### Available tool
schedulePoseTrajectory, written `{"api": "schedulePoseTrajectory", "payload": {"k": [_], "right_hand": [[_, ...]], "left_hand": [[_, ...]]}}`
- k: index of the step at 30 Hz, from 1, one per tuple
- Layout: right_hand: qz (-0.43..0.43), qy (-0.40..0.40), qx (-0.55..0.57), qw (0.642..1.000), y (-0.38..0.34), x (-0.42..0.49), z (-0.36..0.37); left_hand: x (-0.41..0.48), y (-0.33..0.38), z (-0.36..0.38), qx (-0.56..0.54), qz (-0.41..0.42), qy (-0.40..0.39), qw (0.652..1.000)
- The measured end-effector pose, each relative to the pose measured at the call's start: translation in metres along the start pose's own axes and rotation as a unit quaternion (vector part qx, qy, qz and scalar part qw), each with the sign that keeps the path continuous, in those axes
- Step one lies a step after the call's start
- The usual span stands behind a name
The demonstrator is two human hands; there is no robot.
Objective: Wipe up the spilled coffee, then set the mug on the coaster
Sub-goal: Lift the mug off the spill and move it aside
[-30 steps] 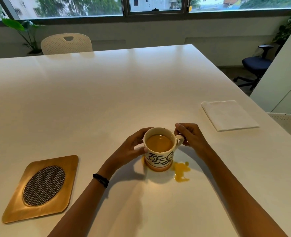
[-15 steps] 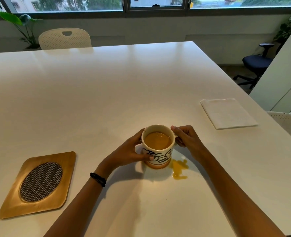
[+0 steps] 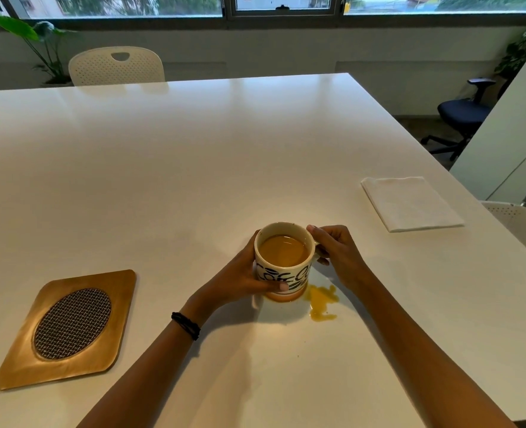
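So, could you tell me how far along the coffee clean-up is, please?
Nothing is finished. The orange-brown coffee puddle is unwiped, and the folded white napkin lies untouched. In hand: left hand and right hand grip the cream lettered mug. Left: wiping, then mug onto the wooden mesh-centred coaster.

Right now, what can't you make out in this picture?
Head view:
- Mug handle: hidden by the right hand.
- Mug lettering: partly covered by the left hand.
- Coffee spill: whether it reaches beneath the mug.
- Both elbows: cut off by the bottom edge.
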State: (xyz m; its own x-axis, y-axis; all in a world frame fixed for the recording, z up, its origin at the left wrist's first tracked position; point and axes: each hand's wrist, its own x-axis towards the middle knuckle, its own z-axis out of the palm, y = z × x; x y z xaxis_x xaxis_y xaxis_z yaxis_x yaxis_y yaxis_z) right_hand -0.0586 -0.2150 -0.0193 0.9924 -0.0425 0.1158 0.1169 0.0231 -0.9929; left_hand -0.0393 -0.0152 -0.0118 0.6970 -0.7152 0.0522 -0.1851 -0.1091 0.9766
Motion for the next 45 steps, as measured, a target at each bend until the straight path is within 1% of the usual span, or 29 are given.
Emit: {"api": "schedulePoseTrajectory", "payload": {"k": [12, 18, 22, 25, 36, 40, 45], "right_hand": [[-0.012, 0.001, -0.008, 1.000, 0.000, 0.002, -0.001], [-0.029, 0.025, -0.017, 0.999, -0.005, 0.008, -0.004], [-0.020, 0.046, -0.026, 0.998, -0.008, 0.016, -0.011], [-0.020, 0.057, -0.038, 0.997, -0.011, 0.024, -0.020], [-0.041, 0.139, -0.053, 0.988, -0.021, 0.081, -0.064], [-0.051, 0.156, -0.054, 0.985, -0.025, 0.090, -0.074], [-0.043, 0.184, -0.066, 0.980, -0.020, 0.116, -0.097]], "left_hand": [[0.004, 0.002, -0.004, 0.001, 0.006, -0.003, 1.000], [0.013, 0.012, -0.007, 0.002, 0.009, -0.010, 1.000], [0.027, 0.017, -0.010, 0.002, 0.000, -0.024, 1.000], [0.041, 0.019, -0.011, 0.008, -0.010, -0.030, 0.999], [0.126, 0.033, -0.023, 0.040, 0.011, -0.052, 0.998], [0.144, 0.033, -0.022, 0.036, 0.018, -0.060, 0.997], [0.179, 0.026, -0.020, 0.027, 0.019, -0.058, 0.998]]}}
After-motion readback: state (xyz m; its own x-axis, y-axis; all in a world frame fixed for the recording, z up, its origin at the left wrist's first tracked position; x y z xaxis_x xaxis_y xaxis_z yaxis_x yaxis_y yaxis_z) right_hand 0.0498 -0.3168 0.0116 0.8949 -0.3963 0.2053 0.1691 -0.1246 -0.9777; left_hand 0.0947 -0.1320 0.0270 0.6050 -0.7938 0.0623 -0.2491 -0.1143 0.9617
